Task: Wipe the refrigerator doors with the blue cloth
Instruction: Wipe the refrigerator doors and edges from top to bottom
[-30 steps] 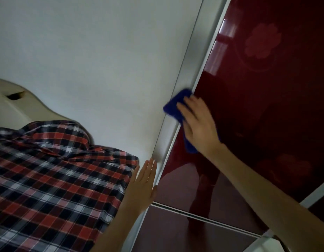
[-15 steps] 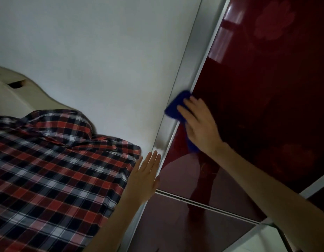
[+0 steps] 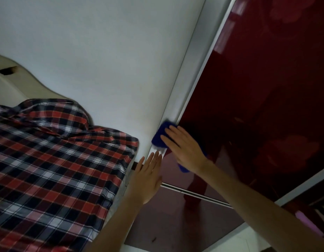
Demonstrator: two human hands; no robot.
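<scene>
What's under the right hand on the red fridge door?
The blue cloth, pressed flat against the refrigerator door by the right hand. Its ends peek out; the hand covers its middle.

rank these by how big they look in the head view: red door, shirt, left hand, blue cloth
1. red door and shirt: look about alike, and the shirt is nearer the camera, so no ranking between them
2. left hand
3. blue cloth, partly hidden under the right hand
</scene>
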